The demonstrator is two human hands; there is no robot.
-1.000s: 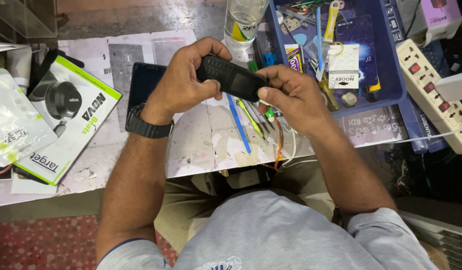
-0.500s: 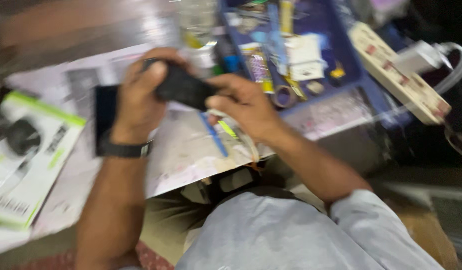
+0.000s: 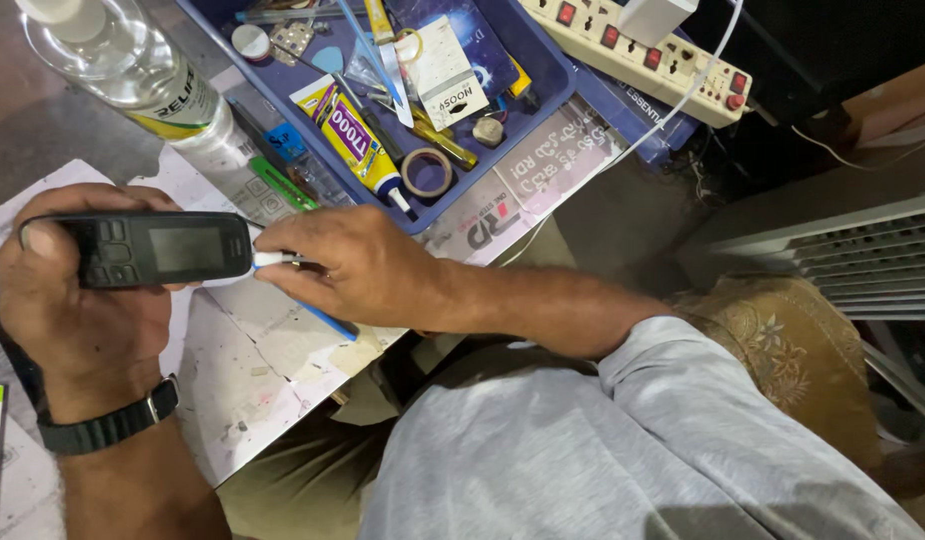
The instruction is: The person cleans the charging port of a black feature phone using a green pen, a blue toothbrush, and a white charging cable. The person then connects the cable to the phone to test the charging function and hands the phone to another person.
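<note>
My left hand [image 3: 77, 310] grips a small black keypad phone [image 3: 147, 248], held sideways with its screen and keys facing up. My right hand [image 3: 357, 265] pinches a small white plug [image 3: 270, 259] against the phone's right end. A black watch [image 3: 107, 425] sits on my left wrist. Under both hands lies a white, worn worktable [image 3: 252, 375], with a thin blue stick [image 3: 327, 320] resting on it below my right hand.
A blue tray [image 3: 542, 75] behind my hands holds a glue tube [image 3: 357, 135], a tape ring [image 3: 427, 172], cards and small tools. A clear plastic bottle [image 3: 132, 70] stands far left. A white power strip [image 3: 637, 55] with a plugged adapter lies at the back right.
The view has swung right and closer. The phone has turned screen-up in my left hand, and my right hand now holds a white plug at its end.
</note>
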